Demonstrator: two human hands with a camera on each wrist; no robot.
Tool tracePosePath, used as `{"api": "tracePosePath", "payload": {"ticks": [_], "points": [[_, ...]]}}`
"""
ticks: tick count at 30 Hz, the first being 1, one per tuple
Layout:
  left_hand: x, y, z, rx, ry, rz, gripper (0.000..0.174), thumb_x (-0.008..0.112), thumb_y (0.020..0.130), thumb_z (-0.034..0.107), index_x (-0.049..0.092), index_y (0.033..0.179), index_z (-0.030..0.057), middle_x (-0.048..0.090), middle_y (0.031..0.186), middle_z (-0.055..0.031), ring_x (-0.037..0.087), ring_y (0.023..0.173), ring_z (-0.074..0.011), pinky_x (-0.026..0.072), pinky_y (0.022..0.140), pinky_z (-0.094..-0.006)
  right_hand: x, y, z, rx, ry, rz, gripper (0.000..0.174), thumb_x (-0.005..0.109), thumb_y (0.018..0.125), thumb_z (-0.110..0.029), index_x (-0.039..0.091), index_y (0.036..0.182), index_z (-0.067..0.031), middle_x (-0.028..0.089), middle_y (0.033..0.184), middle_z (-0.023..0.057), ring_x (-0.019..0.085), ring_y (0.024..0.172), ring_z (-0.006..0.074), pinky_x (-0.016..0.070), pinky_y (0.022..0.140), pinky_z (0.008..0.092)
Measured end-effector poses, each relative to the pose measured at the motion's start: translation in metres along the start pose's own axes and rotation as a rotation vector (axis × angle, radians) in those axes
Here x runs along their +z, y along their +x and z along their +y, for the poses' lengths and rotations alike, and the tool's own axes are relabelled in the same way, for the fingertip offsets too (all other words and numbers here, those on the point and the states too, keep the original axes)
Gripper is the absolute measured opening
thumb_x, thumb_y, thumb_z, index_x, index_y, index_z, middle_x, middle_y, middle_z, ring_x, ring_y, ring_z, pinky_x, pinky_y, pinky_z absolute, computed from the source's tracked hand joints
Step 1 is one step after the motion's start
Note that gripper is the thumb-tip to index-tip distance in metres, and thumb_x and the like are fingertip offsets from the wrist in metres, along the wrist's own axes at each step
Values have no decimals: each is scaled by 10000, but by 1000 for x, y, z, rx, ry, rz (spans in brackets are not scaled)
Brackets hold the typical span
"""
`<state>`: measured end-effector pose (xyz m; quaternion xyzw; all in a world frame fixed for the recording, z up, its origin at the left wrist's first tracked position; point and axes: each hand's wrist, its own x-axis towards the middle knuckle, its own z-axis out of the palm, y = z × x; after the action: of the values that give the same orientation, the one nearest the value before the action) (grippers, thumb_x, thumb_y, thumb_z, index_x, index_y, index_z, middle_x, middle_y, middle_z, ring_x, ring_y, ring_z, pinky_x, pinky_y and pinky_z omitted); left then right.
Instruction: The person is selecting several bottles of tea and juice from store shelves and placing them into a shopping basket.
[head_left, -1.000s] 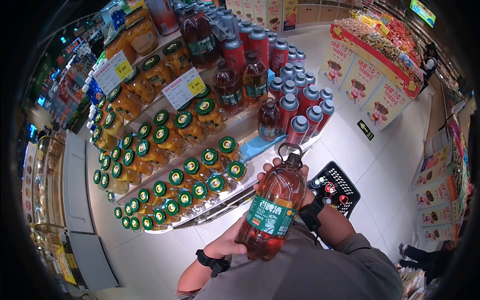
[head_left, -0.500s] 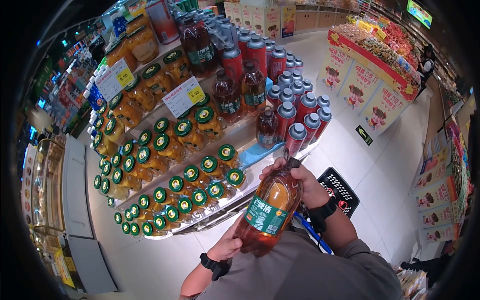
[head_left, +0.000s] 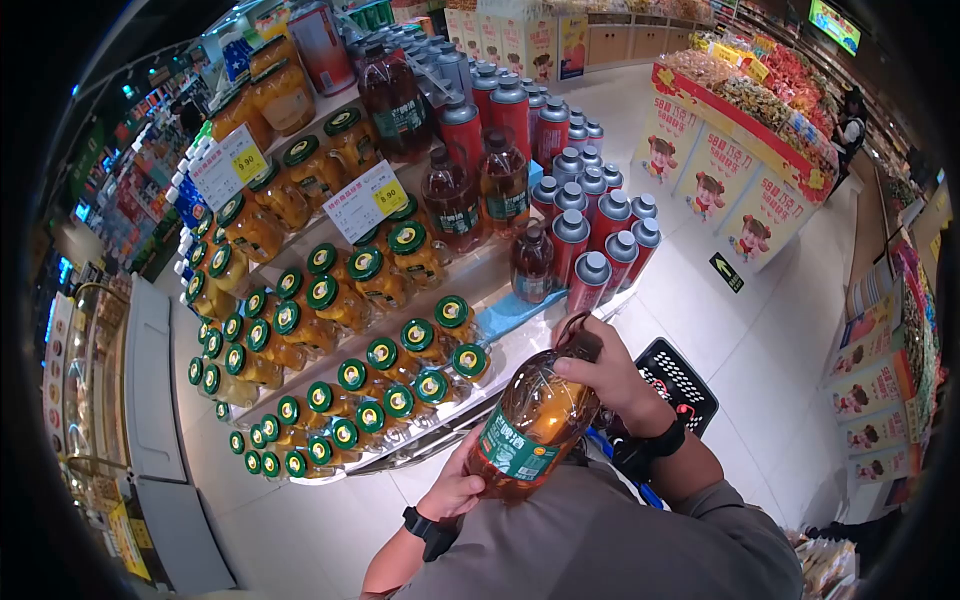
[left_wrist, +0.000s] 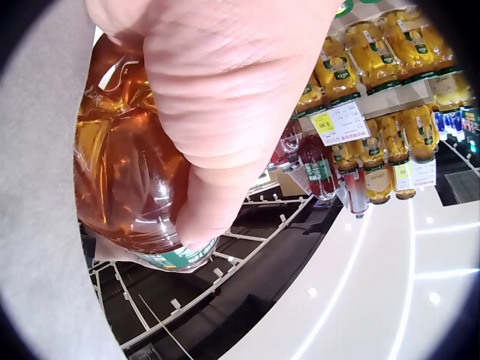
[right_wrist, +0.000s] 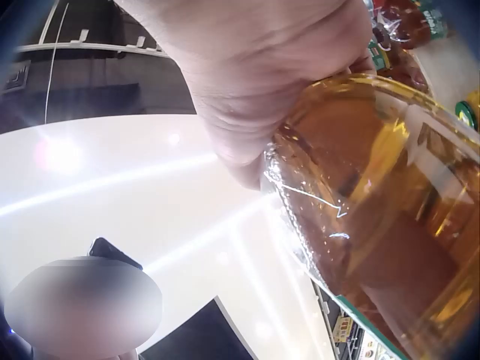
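Note:
A large plastic beer bottle [head_left: 530, 415] with amber liquid and a green label is held tilted in front of the grey shirt. My left hand [head_left: 455, 488] supports its lower end, the thumb lying along the side. Up at the neck, my right hand [head_left: 612, 372] grips around the top, and its fingers hide most of the cap. The left wrist view has the left hand [left_wrist: 225, 97] pressed over the amber bottle [left_wrist: 124, 176]. In the right wrist view the right hand [right_wrist: 262, 82] wraps the narrow end above the bottle's shoulder [right_wrist: 375, 202].
Rows of fruit jars [head_left: 365, 265] with green lids fill the stepped display. Similar beer bottles [head_left: 452, 200] and red cans [head_left: 590, 278] stand at its right end. A black basket [head_left: 680, 375] sits beyond the right forearm. Farther right is a candy stand [head_left: 735, 180].
The right hand has shifted from behind the bottle up onto its neck, covering the cap and handle loop. The bottle's top has tipped forward slightly; the left hand still holds its lower end.

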<state>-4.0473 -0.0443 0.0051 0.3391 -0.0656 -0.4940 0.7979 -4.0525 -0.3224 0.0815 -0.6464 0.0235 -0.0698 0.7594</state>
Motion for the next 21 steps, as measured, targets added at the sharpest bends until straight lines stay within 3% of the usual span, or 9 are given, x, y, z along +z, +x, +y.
{"api": "tracePosePath", "payload": {"ticks": [3, 6, 9, 13, 14, 15, 18, 21], "points": [[-2, 2, 2, 43, 50, 2, 1153, 912, 669, 322, 211, 1539, 37, 392, 1511, -99, 406, 1391, -232, 335, 1158, -405, -2, -2, -5, -74, -200, 13, 303, 744, 848, -239, 578, 972, -18, 606, 895, 26, 563, 838, 78, 469, 745, 249], [-7, 1, 3, 66, 94, 3, 1147, 922, 656, 294, 228, 1531, 30, 405, 1501, -99, 417, 1382, -227, 340, 1155, -402, -9, -1, -2, -26, -183, -13, 322, 732, 866, -296, 604, 903, -2, 621, 833, 17, 566, 779, 78, 468, 710, 247], [-11, 2, 4, 62, 99, 0, 1144, 931, 644, 281, 244, 1524, 28, 419, 1489, -96, 426, 1374, -224, 343, 1153, -396, -6, -5, -16, -32, -301, -15, 322, 710, 881, -304, 622, 860, 5, 622, 768, 8, 561, 733, 74, 459, 671, 240], [-26, 7, -2, 60, 71, -11, 1101, 915, 669, 336, 273, 1509, 31, 439, 1471, -94, 442, 1360, -220, 357, 1142, -391, -3, -11, -27, -83, -414, -54, 244, 718, 823, -221, 611, 845, -3, 620, 730, 16, 549, 656, 66, 442, 578, 252], [-28, 8, -2, 63, 70, -13, 1101, 915, 669, 336, 273, 1509, 31, 439, 1471, -94, 442, 1360, -220, 357, 1142, -391, 0, -12, -27, -115, -433, -36, 219, 723, 775, -190, 603, 823, -14, 594, 653, 34, 542, 570, 91, 431, 529, 270], [-28, 11, -1, 63, 43, -20, 1073, 891, 696, 377, 277, 1506, 31, 444, 1466, -95, 448, 1354, -221, 361, 1139, -393, 2, -13, -26, -117, -435, -37, 219, 723, 775, -190, 603, 823, -14, 594, 653, 34, 542, 570, 91, 431, 529, 270], [-32, 14, -2, 66, 19, -25, 1012, 828, 758, 449, 282, 1500, 31, 452, 1459, -98, 458, 1346, -226, 363, 1136, -397, 7, -16, -22, -235, -525, 1, 193, 714, 720, -170, 608, 800, -30, 551, 572, 77, 545, 487, 191, 424, 497, 302], [-32, 18, -5, 77, 13, -13, 954, 766, 808, 490, 286, 1498, 37, 455, 1455, -99, 448, 1354, -231, 349, 1145, -401, 14, -8, -37, -212, -553, 8, 191, 717, 722, -175, 614, 786, -27, 575, 591, 80, 575, 508, 188, 439, 508, 301]]}}
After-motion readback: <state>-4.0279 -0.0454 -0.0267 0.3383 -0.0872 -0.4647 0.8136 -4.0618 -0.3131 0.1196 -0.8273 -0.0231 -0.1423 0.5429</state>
